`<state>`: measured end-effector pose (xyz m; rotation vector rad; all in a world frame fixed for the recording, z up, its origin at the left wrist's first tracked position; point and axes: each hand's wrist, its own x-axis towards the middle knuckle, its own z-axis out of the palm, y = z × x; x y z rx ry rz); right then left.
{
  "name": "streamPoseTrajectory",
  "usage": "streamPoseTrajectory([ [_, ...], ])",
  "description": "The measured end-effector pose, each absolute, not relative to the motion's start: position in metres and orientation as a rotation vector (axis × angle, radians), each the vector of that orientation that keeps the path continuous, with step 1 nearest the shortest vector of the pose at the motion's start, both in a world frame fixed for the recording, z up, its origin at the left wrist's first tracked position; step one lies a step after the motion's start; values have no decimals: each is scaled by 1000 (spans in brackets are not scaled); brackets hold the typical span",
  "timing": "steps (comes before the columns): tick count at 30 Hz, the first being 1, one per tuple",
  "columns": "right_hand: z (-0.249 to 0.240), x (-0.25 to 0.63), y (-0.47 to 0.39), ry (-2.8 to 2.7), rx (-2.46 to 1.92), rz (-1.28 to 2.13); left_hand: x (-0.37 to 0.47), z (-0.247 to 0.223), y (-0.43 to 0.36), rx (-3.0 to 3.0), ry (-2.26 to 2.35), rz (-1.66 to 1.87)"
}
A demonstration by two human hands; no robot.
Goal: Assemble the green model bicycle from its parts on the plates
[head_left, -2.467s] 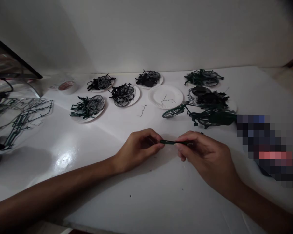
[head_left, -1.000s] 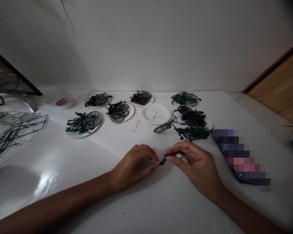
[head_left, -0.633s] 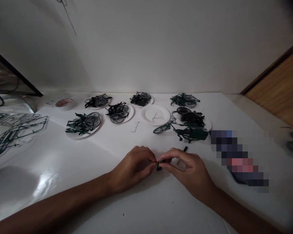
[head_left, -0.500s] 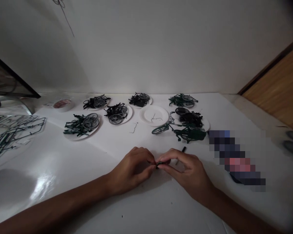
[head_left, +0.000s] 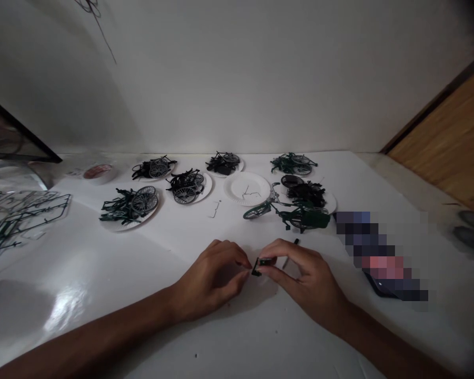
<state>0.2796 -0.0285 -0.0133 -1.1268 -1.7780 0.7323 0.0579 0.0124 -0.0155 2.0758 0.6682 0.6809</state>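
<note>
My right hand [head_left: 300, 266] pinches a small dark green and black plastic piece [head_left: 256, 267] between thumb and fingertips, a little above the white table. Just left of it is my left hand [head_left: 217, 273], its fingers curved and the thumb and forefinger tips slightly apart beside the piece's edge. Whether those tips brush the piece is hard to tell. Behind my right fingers lies a thin tool with a black end [head_left: 296, 242]. Beyond the hands stands a dark green model bicycle [head_left: 300, 215].
Several paper plates hold dark bicycle parts, among them the front left plate [head_left: 155, 216]. Another white plate [head_left: 237, 199] has thin wire pieces; a bent wire [head_left: 215, 209] lies beside it. Green part frames [head_left: 23, 221] are at left, a tape roll [head_left: 98, 173] behind, a blurred-out phone [head_left: 379, 258] at right.
The small piece has turned and shows more between the hands. My left fingertips have drawn slightly away from it, while my right hand keeps its pinch. The view has shifted slightly.
</note>
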Motion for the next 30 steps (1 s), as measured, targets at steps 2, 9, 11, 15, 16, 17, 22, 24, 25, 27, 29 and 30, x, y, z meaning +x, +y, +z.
streamPoseTrajectory([
  [2,-9,286,-28,-1751,-1127,672,58,-16,12,2082,680,682],
  [9,36,324,-18,-1452,-1118,147,54,-20,15,2199,698,699],
  [11,49,341,-11,-1320,-1157,-4,55,-14,17,2360,675,765],
  [15,54,375,2,-1186,-1174,-24,80,18,29,2691,621,919],
  [16,53,382,5,-1193,-1181,0,92,28,34,2763,611,937],
  [17,50,387,7,-1202,-1189,20,105,36,39,2835,602,939],
  [22,40,394,9,-1289,-1252,100,168,52,66,3193,691,701],
  [24,38,392,7,-1314,-1264,112,179,49,74,3267,716,596],
  [25,38,391,6,-1322,-1269,115,181,49,76,3275,723,567],
  [27,37,390,4,-1329,-1281,118,177,50,79,3234,716,553],
  [29,37,389,2,-1339,-1289,133,168,55,81,3168,647,532],
  [30,38,389,1,-1351,-1291,148,163,59,82,3143,593,507],
])
